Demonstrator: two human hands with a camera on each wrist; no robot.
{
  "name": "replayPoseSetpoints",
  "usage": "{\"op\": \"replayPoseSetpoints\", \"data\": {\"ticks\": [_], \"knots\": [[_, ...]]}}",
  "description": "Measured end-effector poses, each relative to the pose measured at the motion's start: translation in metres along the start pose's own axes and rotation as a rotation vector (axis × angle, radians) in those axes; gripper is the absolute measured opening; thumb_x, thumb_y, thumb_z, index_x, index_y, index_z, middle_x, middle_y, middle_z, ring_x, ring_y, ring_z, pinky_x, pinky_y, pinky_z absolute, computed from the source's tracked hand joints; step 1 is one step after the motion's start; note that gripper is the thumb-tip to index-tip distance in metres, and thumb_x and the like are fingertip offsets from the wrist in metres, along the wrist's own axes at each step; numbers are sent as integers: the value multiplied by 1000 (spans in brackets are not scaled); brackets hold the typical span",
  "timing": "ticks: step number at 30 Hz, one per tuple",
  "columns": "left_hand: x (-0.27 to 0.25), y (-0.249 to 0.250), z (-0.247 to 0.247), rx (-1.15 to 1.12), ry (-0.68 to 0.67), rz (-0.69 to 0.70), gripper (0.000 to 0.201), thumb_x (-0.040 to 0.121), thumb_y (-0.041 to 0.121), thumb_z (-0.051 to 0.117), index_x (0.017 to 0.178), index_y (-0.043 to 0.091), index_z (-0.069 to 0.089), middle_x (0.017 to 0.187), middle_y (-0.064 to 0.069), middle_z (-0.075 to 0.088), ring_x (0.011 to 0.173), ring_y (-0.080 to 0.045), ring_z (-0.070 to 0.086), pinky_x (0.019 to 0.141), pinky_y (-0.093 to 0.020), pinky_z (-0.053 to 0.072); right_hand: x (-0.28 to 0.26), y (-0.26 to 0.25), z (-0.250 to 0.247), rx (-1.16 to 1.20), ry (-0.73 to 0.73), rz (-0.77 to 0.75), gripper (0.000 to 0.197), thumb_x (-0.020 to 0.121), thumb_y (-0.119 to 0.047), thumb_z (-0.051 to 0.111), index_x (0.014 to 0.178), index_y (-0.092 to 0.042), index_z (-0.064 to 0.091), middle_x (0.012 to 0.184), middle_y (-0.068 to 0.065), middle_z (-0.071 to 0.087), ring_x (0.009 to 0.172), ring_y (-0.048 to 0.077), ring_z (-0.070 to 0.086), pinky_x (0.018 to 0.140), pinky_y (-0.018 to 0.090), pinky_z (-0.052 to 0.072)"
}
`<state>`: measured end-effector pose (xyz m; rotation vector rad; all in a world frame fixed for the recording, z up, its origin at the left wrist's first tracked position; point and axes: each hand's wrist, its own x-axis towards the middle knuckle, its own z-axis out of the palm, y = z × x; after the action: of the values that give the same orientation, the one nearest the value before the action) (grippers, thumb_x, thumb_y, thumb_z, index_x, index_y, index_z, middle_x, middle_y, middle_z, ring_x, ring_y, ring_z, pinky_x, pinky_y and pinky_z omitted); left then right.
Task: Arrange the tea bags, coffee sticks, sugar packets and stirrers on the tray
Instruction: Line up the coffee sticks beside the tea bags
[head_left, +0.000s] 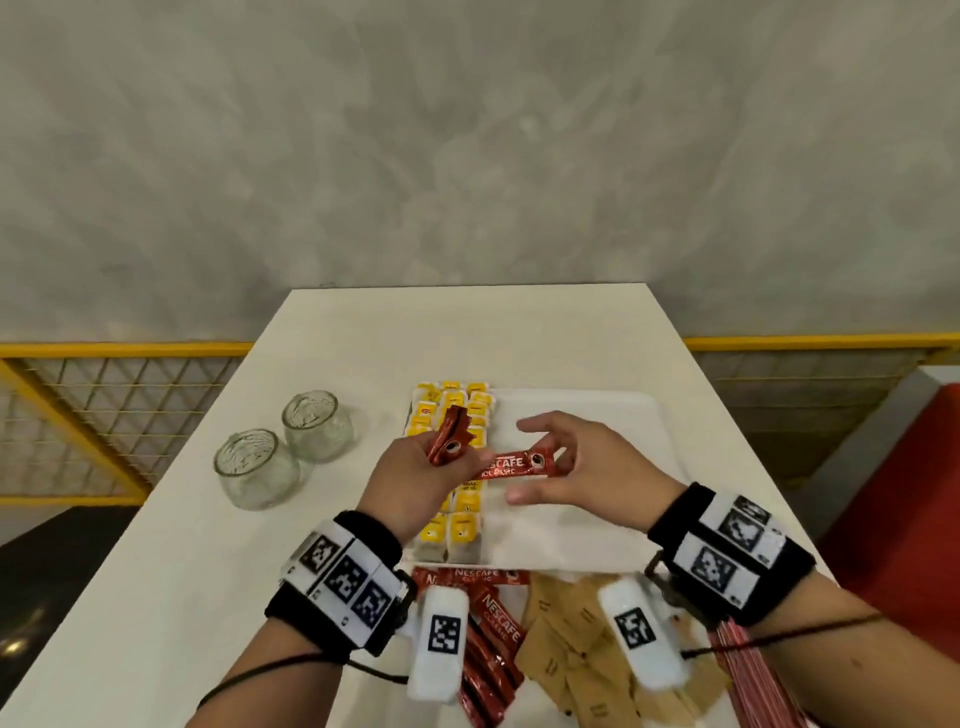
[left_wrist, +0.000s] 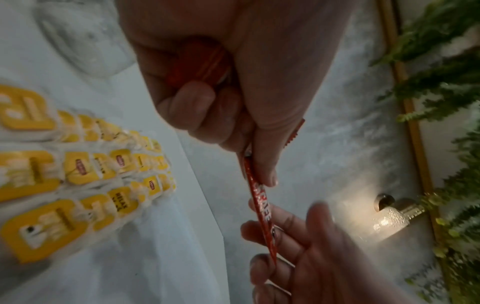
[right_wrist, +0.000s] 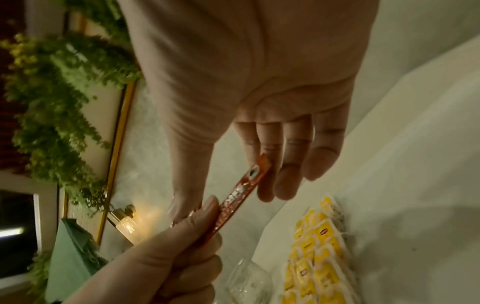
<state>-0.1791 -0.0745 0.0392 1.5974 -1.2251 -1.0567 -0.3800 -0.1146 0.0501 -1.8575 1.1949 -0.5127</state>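
My left hand (head_left: 457, 457) grips a bundle of red coffee sticks (head_left: 451, 439) above the tea bags. Its thumb and fingers also pinch one end of a single coffee stick (head_left: 511, 466) that lies crosswise over the white tray (head_left: 597, 415). My right hand (head_left: 545, 467) has loosely extended fingers (right_wrist: 283, 164) touching the stick's other end (right_wrist: 257, 170), with the thumb held apart. Yellow tea bags (head_left: 465, 512) fill rows along the tray's left side. In the left wrist view the stick (left_wrist: 259, 207) runs from my left thumb down to the right fingers.
Loose coffee sticks (head_left: 493, 613), brown sugar packets (head_left: 571, 634) and red-striped stirrers (head_left: 743, 660) lie at the table's near edge under my wrists. Two glass jars (head_left: 317, 423) (head_left: 254, 467) stand left of the tray. A red seat (head_left: 904, 519) is at the right.
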Motion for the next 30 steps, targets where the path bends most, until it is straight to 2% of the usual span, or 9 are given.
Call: {"op": "replayPoseSetpoints", "data": {"ticks": [3,5,8,10,16,20,24,27,30], "knots": [[-2,7,5,38,24,70,17,79,32,78,80,16,72,56,12,60,42,3,47,44,-12,35,3,-5,0,132,-4,-39,20,80,-36,74,91,-20,73,80,-2,71,65,7,61,61,16,44],[-3,12,4,42,19,83,21,78,34,78,81,15,71,60,9,60,40,0,44,44,-12,33,4,-6,0,153,19,-71,12,86,-27,70,83,-16,73,72,0,70,57,7,56,55,14,41],[-4,17,0,45,12,24,34,76,42,78,75,10,67,52,4,46,37,-8,34,39,-18,30,7,-9,-6,198,44,-103,13,87,-19,69,86,-7,73,69,1,67,52,2,52,51,11,40],[-4,17,-3,33,4,-29,33,77,41,78,69,13,61,48,6,37,37,-10,31,37,-20,28,11,-8,-8,212,51,-116,13,87,-17,69,88,-4,73,67,1,66,51,-1,52,51,10,40],[13,16,-7,-29,106,-37,27,82,35,74,61,23,62,47,8,34,41,-12,29,41,-21,28,26,-1,-3,472,156,-8,8,86,-12,69,89,-5,67,70,6,69,49,11,52,50,21,43],[29,7,-10,-41,55,-36,25,81,37,74,68,18,64,50,4,33,42,-13,29,41,-22,26,32,11,-7,546,173,55,7,93,-10,60,87,-9,64,82,12,73,51,11,55,52,23,46],[48,-4,-12,-41,-48,-102,27,84,40,71,78,17,59,51,6,35,39,-11,29,39,-22,25,48,29,-6,450,210,126,6,91,-9,61,87,-7,65,81,8,67,54,11,55,52,23,46],[66,-11,-14,-102,-30,-188,27,89,44,62,87,18,53,58,5,40,40,-10,30,39,-22,24,71,49,-11,420,262,242,7,92,-10,60,87,-7,64,76,4,59,55,12,53,51,23,44],[78,-16,-16,-157,-7,-234,22,95,34,50,96,13,51,65,-1,45,39,-10,30,40,-21,22,98,74,-17,358,273,398,8,94,-11,57,90,-7,63,75,3,57,57,15,52,51,24,43]]}}
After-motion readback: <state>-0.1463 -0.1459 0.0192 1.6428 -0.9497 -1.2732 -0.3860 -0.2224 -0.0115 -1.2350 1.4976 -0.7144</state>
